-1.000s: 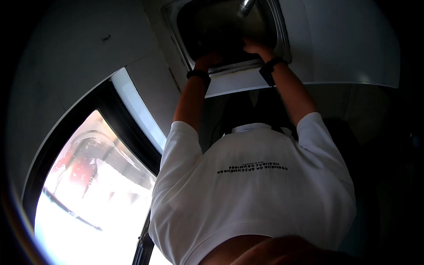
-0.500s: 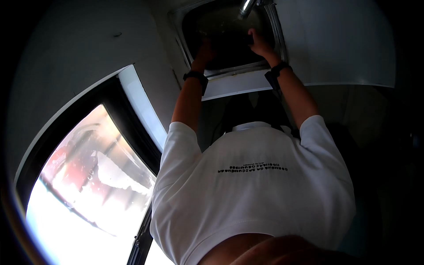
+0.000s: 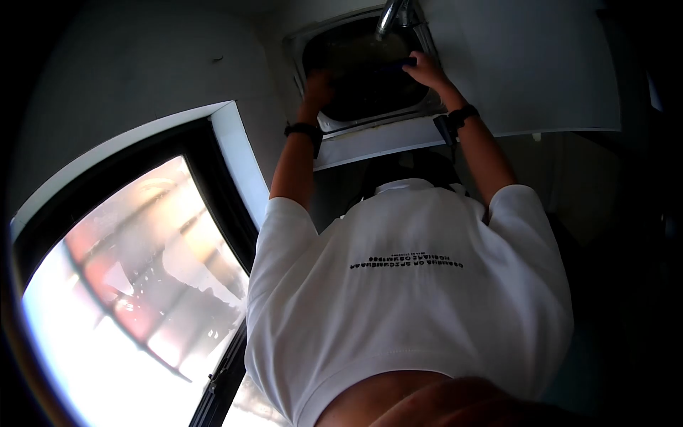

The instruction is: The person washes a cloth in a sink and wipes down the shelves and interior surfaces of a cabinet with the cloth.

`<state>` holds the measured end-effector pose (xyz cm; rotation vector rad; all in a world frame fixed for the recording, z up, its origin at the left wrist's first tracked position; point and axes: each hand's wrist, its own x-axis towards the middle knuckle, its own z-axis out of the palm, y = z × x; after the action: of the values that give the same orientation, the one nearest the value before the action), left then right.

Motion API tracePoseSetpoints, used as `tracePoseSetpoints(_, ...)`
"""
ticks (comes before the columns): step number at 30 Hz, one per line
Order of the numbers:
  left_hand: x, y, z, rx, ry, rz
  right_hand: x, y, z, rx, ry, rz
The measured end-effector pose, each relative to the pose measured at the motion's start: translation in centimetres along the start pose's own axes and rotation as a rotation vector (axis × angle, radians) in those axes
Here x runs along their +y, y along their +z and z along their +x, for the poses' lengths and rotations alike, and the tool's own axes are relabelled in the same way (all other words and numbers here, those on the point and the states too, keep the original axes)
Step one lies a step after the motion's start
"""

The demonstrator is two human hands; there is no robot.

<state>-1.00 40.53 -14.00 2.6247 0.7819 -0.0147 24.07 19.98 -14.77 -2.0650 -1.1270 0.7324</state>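
Note:
A metal sink with a dark basin lies at the top of the view. Over its right side, my right hand is closed round the end of a dark, bluish object that reaches left over the basin. My left hand is at the basin's left side, in deep shadow, and its fingers cannot be made out. The faucet comes down from the top edge between and above the hands. Whatever lies inside the basin is too dark to tell.
Pale counter surface extends to the right of the sink. At the lower left is a bright window in a black frame, with a white sill beside it. A small hook-like mark shows on the wall at upper left.
The dark bluish object now shows clearly in my right hand, raised above the basin. My left hand has shifted toward the basin's left side. The whole view has tilted slightly.

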Motion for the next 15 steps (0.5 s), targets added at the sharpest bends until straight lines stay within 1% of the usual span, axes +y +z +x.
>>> tracePoseSetpoints(2, 0.7, -1.3, -0.2, 0.06, -0.08, -0.101, -1.0, -0.9, -0.3, 0.008, -0.015, -0.009)
tracePoseSetpoints(3, 0.4, -0.9, -0.2, 0.061, -0.076, -0.103, -1.3, -1.4, -0.5, 0.011, -0.016, -0.016)
tracePoseSetpoints(4, 0.0, -0.7, -0.2, 0.041, -0.138, -0.143, -1.7, -1.6, -0.5, 0.013, -0.019, -0.018)
tracePoseSetpoints(5, -0.2, -0.5, 0.0, 0.029, -0.192, -0.183, -2.2, -2.2, -0.4, 0.026, -0.079, -0.029)
tracePoseSetpoints(6, -1.2, 0.4, 0.2, 0.029, -0.189, -0.184, -2.4, -2.3, -0.4, 0.03, -0.13, -0.036)
tracePoseSetpoints(8, -3.4, 2.1, 0.4, -0.034, -0.195, -0.029, -3.4, -2.5, -0.2, 0.072, -0.161, -0.029)
tracePoseSetpoints(9, -3.7, 2.2, 0.2, -0.032, -0.191, -0.028, -3.8, -2.6, -0.3, 0.115, -0.19, -0.018)
tracePoseSetpoints(11, -4.3, 2.7, -0.5, -0.078, -0.265, 0.09, -4.6, -2.7, -0.4, 0.118, -0.185, -0.015)
tracePoseSetpoints(12, -3.5, 1.9, -0.7, -0.079, -0.267, 0.09, -4.9, -2.7, -0.2, 0.113, -0.184, -0.012)
tracePoseSetpoints(14, -0.4, -0.6, -1.4, -0.031, -0.469, -0.03, -5.4, -2.7, -0.6, 0.115, -0.163, -0.053)
tracePoseSetpoints(15, -0.7, -0.4, -1.6, -0.032, -0.468, -0.032, -5.5, -2.7, -0.9, 0.112, -0.144, -0.093)
